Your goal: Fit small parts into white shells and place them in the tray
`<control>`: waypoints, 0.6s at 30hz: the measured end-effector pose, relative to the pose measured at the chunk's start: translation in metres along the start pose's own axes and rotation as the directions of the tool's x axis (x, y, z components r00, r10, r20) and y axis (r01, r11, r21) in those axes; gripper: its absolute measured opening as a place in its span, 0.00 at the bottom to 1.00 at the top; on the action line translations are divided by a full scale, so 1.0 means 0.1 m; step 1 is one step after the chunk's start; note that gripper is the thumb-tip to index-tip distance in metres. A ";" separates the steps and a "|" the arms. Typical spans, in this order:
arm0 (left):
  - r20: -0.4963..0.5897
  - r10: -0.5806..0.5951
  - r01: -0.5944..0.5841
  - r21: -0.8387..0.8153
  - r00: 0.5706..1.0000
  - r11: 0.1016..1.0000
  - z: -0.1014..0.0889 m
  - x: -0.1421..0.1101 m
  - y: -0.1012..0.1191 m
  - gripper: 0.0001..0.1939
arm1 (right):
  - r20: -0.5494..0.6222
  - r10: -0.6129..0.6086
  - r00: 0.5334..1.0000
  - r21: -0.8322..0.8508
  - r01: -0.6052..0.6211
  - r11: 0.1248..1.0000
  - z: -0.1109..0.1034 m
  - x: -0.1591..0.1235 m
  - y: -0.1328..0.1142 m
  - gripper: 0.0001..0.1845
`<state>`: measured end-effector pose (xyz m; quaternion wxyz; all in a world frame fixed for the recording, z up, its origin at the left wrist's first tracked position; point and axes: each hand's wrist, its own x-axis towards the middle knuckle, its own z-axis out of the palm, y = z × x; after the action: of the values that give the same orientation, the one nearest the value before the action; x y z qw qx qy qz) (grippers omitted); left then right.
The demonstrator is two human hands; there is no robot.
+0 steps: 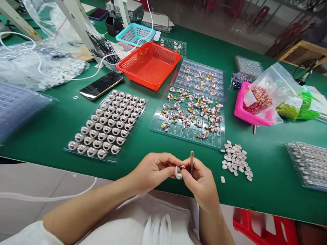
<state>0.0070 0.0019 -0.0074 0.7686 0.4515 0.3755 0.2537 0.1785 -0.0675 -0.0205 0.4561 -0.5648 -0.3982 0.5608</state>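
Observation:
My left hand [152,170] and my right hand [201,182] meet at the near edge of the green table [268,177]. Both pinch a small white shell part [178,173] between the fingertips. The right hand also holds a thin brown stick [191,161] upright. A loose pile of small white pieces [236,160] lies just right of the hands. Beyond them sits a clear tray of small wired components [190,115]. To the left is a clear tray of silvery shells [108,126] in rows.
A red basket [149,64], a blue basket [135,34] and a phone [101,85] lie further back. A second component tray [201,78], a pink bin with bagged parts [251,109], and another filled tray [309,163] stand to the right. Plastic bags lie at the left.

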 end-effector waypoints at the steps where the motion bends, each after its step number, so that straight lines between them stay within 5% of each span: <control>1: 0.020 -0.022 0.023 -0.038 1.000 0.999 -0.02 0.01 0.03 0.08 | 0.037 0.010 0.999 0.019 -0.011 1.000 -0.06 -0.02 0.01 0.07; 6: 0.076 -0.066 0.076 -0.130 0.995 0.989 -0.09 0.05 0.09 0.09 | -0.004 0.026 1.000 0.117 -0.025 0.993 -0.22 -0.06 0.17 0.10; 11: 0.055 -0.056 0.060 -0.092 0.997 0.994 -0.08 0.05 0.05 0.08 | 0.082 0.051 0.995 0.103 -0.060 0.993 -0.12 -0.04 0.16 0.08; 18: -0.028 0.053 -0.052 0.016 0.998 0.999 -0.02 -0.02 -0.04 0.05 | 0.007 0.007 1.000 0.084 -0.007 0.996 0.00 -0.06 0.13 0.08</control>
<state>0.0045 0.0001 -0.0107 0.7527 0.4636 0.3765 0.2771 0.1773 -0.0765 -0.0313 0.4762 -0.5447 -0.3737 0.5805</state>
